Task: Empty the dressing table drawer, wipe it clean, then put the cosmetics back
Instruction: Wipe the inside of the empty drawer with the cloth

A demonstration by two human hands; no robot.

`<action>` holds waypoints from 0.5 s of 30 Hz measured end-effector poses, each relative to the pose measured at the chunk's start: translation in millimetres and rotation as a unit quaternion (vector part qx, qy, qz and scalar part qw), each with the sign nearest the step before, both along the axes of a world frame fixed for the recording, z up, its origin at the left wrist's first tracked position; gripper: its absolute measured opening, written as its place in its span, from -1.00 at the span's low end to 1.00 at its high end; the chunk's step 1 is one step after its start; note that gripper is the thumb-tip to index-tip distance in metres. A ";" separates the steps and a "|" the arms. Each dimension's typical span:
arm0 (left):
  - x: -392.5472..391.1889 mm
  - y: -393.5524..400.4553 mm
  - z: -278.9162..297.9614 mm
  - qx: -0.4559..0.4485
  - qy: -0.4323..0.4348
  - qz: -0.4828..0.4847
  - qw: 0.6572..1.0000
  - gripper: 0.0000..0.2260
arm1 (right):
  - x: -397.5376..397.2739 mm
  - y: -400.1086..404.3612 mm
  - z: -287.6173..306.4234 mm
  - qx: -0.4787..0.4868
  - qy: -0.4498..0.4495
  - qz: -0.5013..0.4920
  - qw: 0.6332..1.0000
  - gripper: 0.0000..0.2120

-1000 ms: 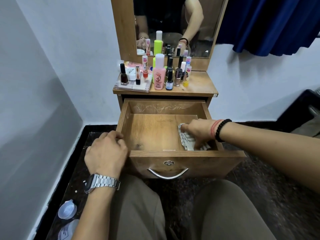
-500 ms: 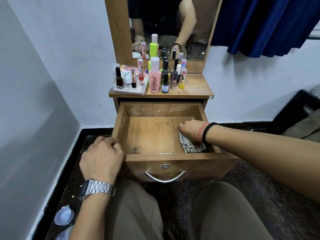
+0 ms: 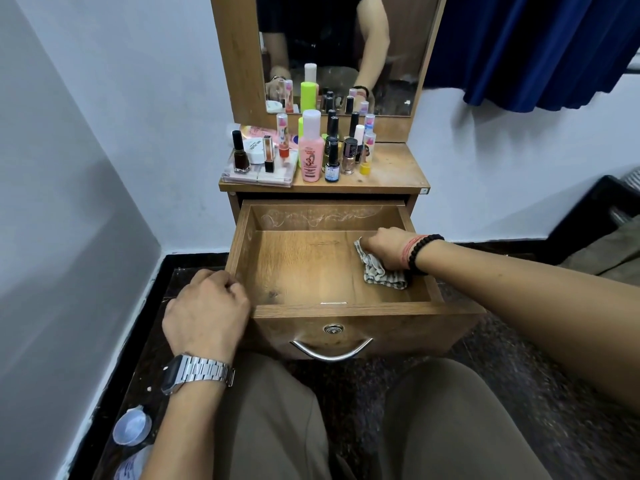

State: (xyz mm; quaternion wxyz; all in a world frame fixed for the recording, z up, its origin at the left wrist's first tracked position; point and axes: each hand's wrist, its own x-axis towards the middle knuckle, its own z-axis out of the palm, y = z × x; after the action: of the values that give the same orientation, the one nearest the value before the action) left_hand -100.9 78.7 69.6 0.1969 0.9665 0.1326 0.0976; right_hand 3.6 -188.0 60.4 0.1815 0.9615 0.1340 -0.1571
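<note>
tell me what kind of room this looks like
Probably a bedroom or dressing corner at home: a small wooden dressing table with a mirror, nail polish bottles on top, and a blue curtain beside it.

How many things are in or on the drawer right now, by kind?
Hands: 2 (left hand grips the drawer rim, right hand inside)
Cloths: 1 (cloth under the right hand)
Cosmetics: 0
Total: 3

Grey-striped cloth [image 3: 382,273], brown drawer [image 3: 346,315]
</note>
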 end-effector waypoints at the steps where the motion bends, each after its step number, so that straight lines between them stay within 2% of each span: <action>1: -0.4 -0.4 0.5 -0.001 0.000 -0.001 1.000 -0.73 | -5.1 2.5 -0.5 0.005 0.004 -0.001 1.000 -0.65; 10: -2.1 0.0 2.1 -0.004 0.000 -0.004 1.000 -0.75 | -36.9 18.4 -20.1 0.039 -0.018 -0.017 0.999 -0.73; 15: -1.0 0.8 1.2 -0.003 0.001 -0.005 1.000 -0.76 | -17.5 14.2 -18.0 0.104 -0.061 -0.104 0.987 -0.70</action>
State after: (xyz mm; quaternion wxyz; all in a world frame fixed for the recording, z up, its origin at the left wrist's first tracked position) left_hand -102.0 79.5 70.7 0.1998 0.9667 0.1282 0.0957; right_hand -13.9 -173.8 42.3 0.0710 0.9916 0.0377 -0.1017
